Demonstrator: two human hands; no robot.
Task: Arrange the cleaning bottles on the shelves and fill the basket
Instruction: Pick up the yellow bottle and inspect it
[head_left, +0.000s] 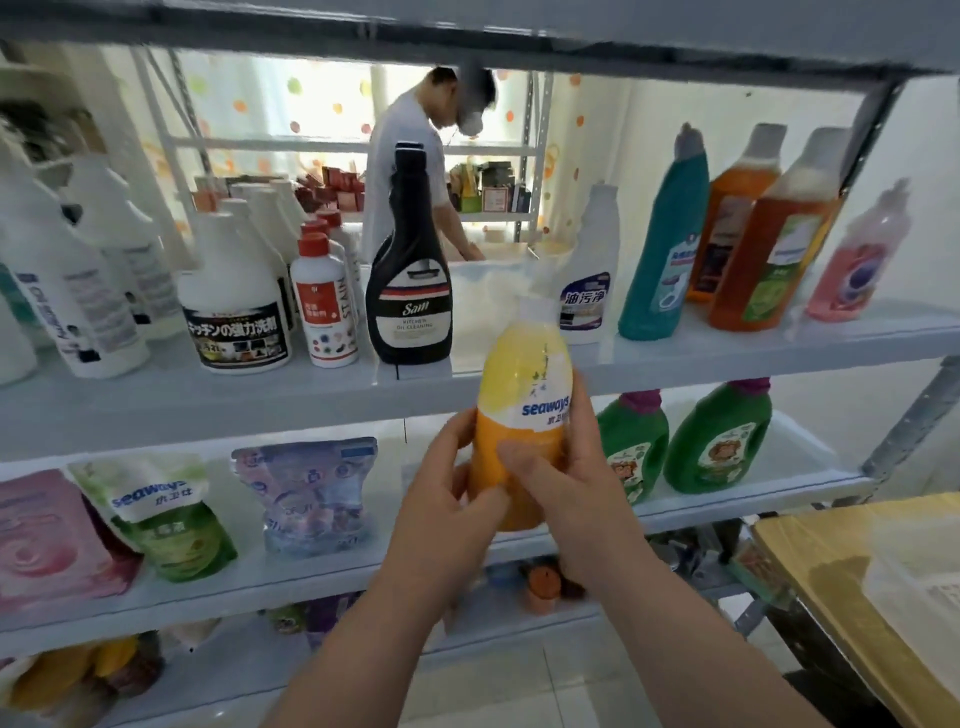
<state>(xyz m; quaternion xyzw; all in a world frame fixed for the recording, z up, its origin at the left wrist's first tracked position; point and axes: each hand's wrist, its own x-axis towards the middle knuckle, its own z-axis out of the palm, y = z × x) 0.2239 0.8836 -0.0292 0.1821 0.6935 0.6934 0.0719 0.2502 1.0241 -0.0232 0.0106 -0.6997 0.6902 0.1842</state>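
The left grip (441, 499) and the right grip (569, 493) both hold one orange-and-yellow Seaways bottle (524, 410). The left one wraps the bottle's lower left side, and the right one wraps its right side with the thumb laid across the front. The bottle stands nearly upright in the air in front of the rack, its white top level with the front edge of the upper shelf (208, 395) and its base in front of the middle shelf (208, 587).

On the middle shelf, left of the bottle, stand a pink pouch (47, 540), a green Seaways pouch (161, 519) and a blue pouch (311, 493). To its right are two green jugs with purple caps (717, 441).

On the upper shelf a black Sam kitchen oil cleaner bottle (410, 296) stands just left of the held bottle's top, beside a red-capped white bottle (322, 306) and a white jug with a Japanese label (234, 306). To the right stand a white bottle with a blue label (592, 275), a teal bottle (665, 244), two amber bottles (774, 249) and a pink bottle (852, 260).

Behind the rack, a person in a white top (410, 171) bends over another shelf.
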